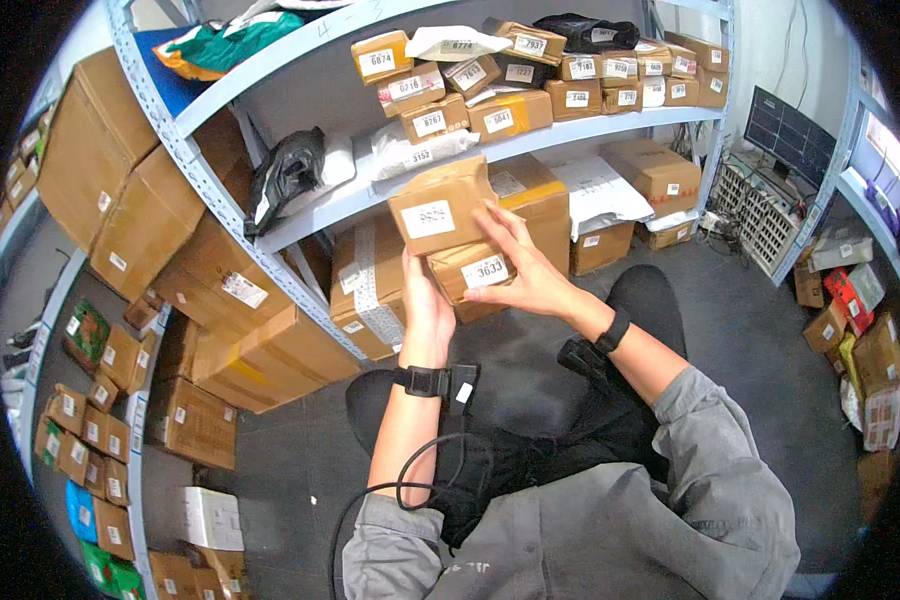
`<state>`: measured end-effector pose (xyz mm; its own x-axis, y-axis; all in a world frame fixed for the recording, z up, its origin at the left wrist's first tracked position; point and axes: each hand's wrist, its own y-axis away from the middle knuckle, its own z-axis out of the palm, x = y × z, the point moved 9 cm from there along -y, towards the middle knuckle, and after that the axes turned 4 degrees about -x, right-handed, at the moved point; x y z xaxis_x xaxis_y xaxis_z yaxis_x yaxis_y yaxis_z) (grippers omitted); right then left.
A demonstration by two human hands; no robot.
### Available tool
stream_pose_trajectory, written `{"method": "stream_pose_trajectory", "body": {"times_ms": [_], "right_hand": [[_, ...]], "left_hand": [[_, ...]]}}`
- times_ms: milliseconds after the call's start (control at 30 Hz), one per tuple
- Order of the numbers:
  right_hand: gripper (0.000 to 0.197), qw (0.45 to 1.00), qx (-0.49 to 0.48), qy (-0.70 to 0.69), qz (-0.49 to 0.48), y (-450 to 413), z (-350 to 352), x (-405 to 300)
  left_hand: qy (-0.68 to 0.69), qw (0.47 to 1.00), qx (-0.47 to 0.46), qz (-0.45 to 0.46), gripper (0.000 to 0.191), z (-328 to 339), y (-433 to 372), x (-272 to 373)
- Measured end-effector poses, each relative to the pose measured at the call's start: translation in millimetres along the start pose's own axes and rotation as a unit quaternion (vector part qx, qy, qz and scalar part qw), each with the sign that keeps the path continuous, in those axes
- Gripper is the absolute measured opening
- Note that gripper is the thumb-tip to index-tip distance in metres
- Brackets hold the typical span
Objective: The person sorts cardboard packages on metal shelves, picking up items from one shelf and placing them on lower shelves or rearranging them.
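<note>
Two small brown cardboard parcels are stacked between my hands, in front of the shelf's edge. The upper parcel (450, 202) bears a white label that is blurred, and it sits on the lower parcel (457, 270), which also has a white label. From below and the left side, my left hand (429, 304) supports the stack, its fingers mostly hidden behind the boxes. My right hand (521, 262) grips the right side, fingers on the upper parcel and thumb at the lower one's label.
Labelled parcels (510, 112) are piled on the metal shelf (607, 124) ahead, beside a black plastic bag (289, 176). Large cartons (375, 277) stand beneath it. A rack of small parcels (105, 431) runs along the left; a monitor (789, 135) and more parcels (862, 330) are at right.
</note>
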<state>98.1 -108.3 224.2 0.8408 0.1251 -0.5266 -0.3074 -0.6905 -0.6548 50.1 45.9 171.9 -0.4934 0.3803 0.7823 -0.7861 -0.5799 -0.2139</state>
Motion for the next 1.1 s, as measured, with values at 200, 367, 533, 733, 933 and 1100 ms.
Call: {"method": "stream_pose_trajectory", "body": {"times_ms": [200,367,533,733,933,1100], "right_hand": [[0.083,0.942,0.101,-0.316,0.049,-13.6,-20.1,35.4],[0.071,0.838,0.144,-0.488,0.199,-3.1,0.6,74.8],[0.043,0.719,0.306,-0.548,0.297,34.6,14.8,113.8],[0.031,0.733,0.314,-0.518,0.311,42.9,34.4,127.5],[0.051,0.732,0.315,-0.577,0.182,28.7,13.5,134.8],[0.039,0.739,0.258,-0.596,0.18,29.9,0.5,111.6]], "left_hand": [[0.026,0.999,-0.027,-0.006,0.052,10.9,1.2,-1.1],[0.061,0.997,-0.038,-0.037,0.054,8.8,3.2,-6.1],[-0.182,0.976,-0.049,0.112,0.058,18.3,2.8,-10.7],[-0.219,0.965,-0.065,0.131,0.06,8.6,0.8,-10.4],[-0.32,0.926,-0.072,0.188,0.049,14.4,5.2,-10.0],[-0.361,0.891,-0.081,0.264,0.039,39.0,26.7,5.1]]}}
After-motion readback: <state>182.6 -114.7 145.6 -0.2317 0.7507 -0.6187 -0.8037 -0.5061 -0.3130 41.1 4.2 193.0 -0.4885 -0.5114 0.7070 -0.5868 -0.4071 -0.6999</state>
